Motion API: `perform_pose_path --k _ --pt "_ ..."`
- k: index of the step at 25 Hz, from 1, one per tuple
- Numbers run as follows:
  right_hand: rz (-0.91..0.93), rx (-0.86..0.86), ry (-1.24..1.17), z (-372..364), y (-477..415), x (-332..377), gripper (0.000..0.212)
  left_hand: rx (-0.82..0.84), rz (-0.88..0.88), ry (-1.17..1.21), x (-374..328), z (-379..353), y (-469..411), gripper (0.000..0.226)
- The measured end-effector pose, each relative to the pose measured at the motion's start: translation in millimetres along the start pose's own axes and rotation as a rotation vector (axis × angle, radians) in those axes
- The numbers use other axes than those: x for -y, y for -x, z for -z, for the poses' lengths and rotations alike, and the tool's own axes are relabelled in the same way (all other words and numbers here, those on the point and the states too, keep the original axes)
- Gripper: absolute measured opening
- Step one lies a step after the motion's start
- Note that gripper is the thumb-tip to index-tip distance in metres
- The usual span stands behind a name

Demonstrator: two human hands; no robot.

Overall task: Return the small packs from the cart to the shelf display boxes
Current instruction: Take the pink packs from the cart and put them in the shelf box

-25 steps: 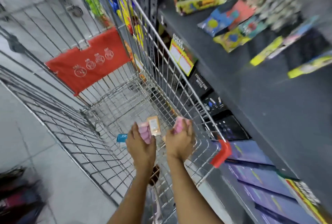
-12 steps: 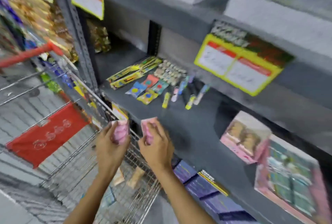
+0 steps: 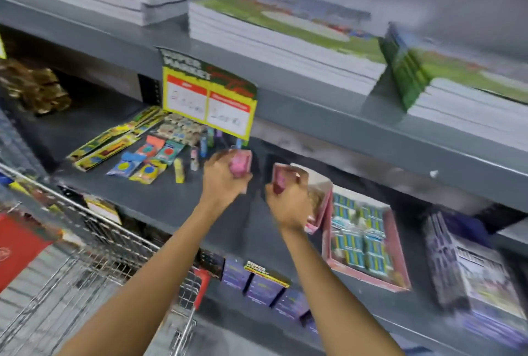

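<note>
Grey metal shelves (image 3: 285, 98) fill the view, one above the other. The top shelf holds tall stacks of notebooks (image 3: 283, 41) with green covers. A yellow and red price sign (image 3: 208, 98) hangs from the edge of that shelf. On the middle shelf lie small bright toys and packets (image 3: 137, 152), spread flat on the grey board. The lowest shelf holds dark purple boxes (image 3: 263, 290) in a row. The whole view is a bit blurry.
</note>
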State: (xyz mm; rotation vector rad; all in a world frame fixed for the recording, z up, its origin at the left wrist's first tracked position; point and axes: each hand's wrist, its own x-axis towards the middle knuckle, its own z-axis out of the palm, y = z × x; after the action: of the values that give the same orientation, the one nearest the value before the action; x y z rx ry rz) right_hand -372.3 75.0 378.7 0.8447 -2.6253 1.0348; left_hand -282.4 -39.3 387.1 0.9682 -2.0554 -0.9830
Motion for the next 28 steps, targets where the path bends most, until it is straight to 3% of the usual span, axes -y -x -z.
perform_pose_path --k 3,8,12,14,17,21,28 --pt "-0.125 0.036 0.046 7.6 -6.4 -38.5 0.045 0.149 -0.096 -0.002 -25.4 -34.0 -0.3 0.050" --pt "-0.191 0.060 0.025 19.2 -4.0 -69.0 0.048 0.343 -0.024 -0.001 -44.7 -85.2 12.0 0.037" --pt "-0.126 0.127 0.011 20.5 -4.8 -88.1 0.022 0.431 -0.064 -0.114 -34.1 -107.2 10.9 0.036" --pt "-0.034 0.171 0.062 19.4 3.8 -96.3 0.021 0.399 -0.127 -0.158 -23.2 -108.3 10.9 0.028" --pt "0.133 0.144 0.209 14.7 19.7 -104.1 0.033 0.209 -0.281 -0.134 -0.3 -104.2 21.4 0.026" --pt "0.070 0.085 0.278 9.1 21.0 -102.4 0.034 0.170 -0.422 -0.405 34.9 -97.1 34.9 0.038" --pt "-0.020 0.031 0.325 7.3 11.8 -95.9 0.017 0.226 -0.292 -0.413 24.9 -114.3 21.6 0.027"
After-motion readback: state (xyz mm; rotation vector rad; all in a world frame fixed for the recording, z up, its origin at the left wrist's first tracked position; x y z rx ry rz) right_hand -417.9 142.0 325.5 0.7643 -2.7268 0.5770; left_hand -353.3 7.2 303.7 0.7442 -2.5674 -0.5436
